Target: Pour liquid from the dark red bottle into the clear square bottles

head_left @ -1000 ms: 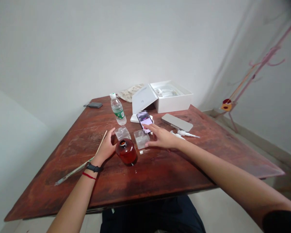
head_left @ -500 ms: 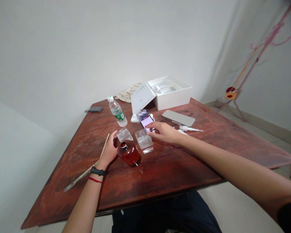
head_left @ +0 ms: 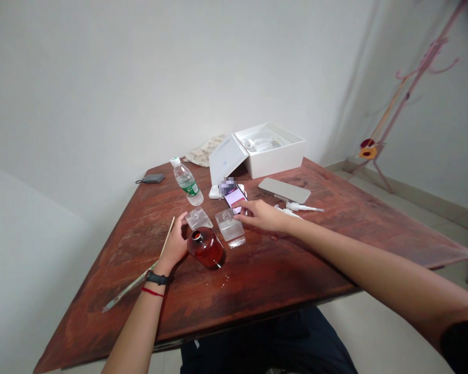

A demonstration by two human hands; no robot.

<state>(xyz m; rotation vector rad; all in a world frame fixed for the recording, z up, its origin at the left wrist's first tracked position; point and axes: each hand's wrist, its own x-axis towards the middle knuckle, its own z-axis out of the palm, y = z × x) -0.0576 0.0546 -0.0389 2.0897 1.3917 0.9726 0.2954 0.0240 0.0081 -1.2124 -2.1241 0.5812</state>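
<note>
My left hand [head_left: 174, 242] rests on the table, its fingers loosely curved and apart beside an uncapped amber bottle [head_left: 206, 249]. Its fingertips come up to the edge of a clear square bottle [head_left: 198, 218]; whether they touch it I cannot tell. To the right, my right hand [head_left: 262, 215] reaches over the lower end of a phone [head_left: 234, 195] with a lit screen, index finger stretched onto or just above it. Below those fingertips lies a second clear square bottle [head_left: 229, 227]. Neither hand grips anything that I can see.
A water bottle [head_left: 187, 184] stands behind the clear bottles. Farther back are an open white box [head_left: 276, 158] and a cloth [head_left: 203, 151]. White pump heads [head_left: 302, 206] and a grey flat case [head_left: 284, 190] lie right; a thin packaged stick [head_left: 129, 287] and grey pouch [head_left: 153, 178] lie left.
The view has shifted slightly. My right index finger has moved a little over the phone's screen; my left hand stays beside the amber bottle.
</note>
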